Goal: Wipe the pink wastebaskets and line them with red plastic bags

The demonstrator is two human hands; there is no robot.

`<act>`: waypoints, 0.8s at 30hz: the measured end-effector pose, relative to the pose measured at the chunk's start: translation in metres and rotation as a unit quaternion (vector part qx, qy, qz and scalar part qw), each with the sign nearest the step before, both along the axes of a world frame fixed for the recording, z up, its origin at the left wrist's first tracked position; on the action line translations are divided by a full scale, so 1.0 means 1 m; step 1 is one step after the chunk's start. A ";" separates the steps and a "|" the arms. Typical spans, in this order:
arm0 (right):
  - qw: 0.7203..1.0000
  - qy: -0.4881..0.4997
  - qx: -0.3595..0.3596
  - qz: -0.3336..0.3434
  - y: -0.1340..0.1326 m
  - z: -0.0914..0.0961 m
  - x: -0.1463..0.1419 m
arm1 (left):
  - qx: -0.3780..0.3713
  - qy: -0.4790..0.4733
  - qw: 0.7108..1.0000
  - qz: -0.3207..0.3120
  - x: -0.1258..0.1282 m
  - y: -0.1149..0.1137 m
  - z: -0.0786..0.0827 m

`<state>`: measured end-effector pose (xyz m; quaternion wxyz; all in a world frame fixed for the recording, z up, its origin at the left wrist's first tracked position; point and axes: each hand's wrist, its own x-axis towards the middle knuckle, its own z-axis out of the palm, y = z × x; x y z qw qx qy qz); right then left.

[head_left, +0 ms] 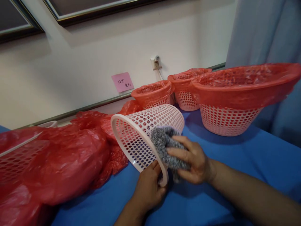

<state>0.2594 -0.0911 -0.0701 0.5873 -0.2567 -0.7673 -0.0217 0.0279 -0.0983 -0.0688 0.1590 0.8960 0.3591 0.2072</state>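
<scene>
A white perforated plastic basket [150, 117] lies tipped on its side over the blue tabletop, its round mouth facing left and toward me. My left hand [150, 186] grips the lower part of its rim, fingers inside the mouth and thumb outside. A grey fluffy cloth [162, 142] is bunched under my right hand [194, 160], whose fingers curl round it and press it against the basket's outer side just behind the rim. Part of the cloth hangs below that hand.
Red plastic bags [70, 157] heap up on the left, partly over another white basket [23, 153]. Several baskets lined with red bags, such as the large one [230, 119], stand at the back and right. A pink note [122, 82] and a socket [156, 62] are on the wall.
</scene>
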 end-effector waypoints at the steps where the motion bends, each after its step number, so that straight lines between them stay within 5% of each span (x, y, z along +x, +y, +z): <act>1: 0.999 -0.013 0.021 0.028 -0.008 0.002 -0.005 | 0.001 -0.012 1.000 -0.003 0.000 -0.002 0.002; 7: 0.992 -0.060 0.010 0.106 -0.010 -0.002 -0.015 | 0.113 -0.155 0.981 -0.018 -0.009 -0.010 0.002; 11: 0.995 0.059 -0.070 -0.026 0.015 -0.010 -0.003 | 0.137 -0.149 0.979 -0.020 -0.013 -0.006 0.000; 14: 0.952 0.183 -0.188 -0.157 0.049 -0.017 0.019 | 0.148 -0.135 0.979 -0.027 -0.013 -0.004 0.001; 18: 0.880 0.271 -0.334 -0.202 0.079 -0.023 0.040 | 0.138 -0.114 0.983 -0.030 -0.012 -0.006 0.003; 20: 0.899 0.252 -0.303 -0.192 0.073 -0.021 0.036 | 0.126 -0.109 0.986 -0.027 -0.011 -0.006 0.004; 24: 0.991 0.072 -0.091 -0.061 0.024 -0.012 0.004 | 0.095 -0.095 0.991 -0.022 -0.008 -0.003 0.002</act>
